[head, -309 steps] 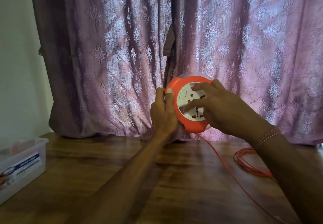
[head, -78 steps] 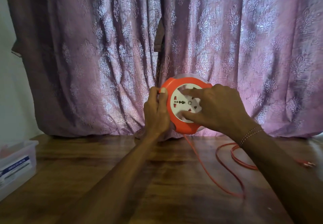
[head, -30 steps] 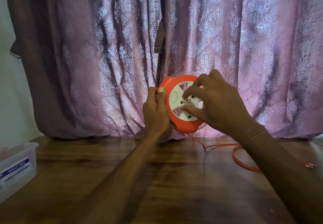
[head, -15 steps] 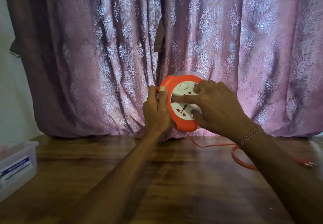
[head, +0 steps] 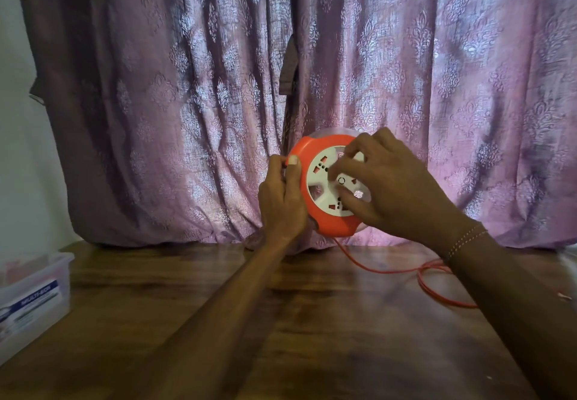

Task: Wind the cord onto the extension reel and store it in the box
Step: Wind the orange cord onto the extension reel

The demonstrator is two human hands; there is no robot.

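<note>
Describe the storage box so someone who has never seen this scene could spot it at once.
Start at the wooden table in front of the purple curtain and follow it to its far left edge. There sits the box, cut off by the frame. It is the only clear plastic container, with a blue-and-white label on its side, far from the orange reel held in both hands.

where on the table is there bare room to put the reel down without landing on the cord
Bare wood lies between the plastic box at the left edge and the left forearm, and near the table front between both arms. It is crowded on the right, where the orange cord loops under the right hand holding the reel.
</note>
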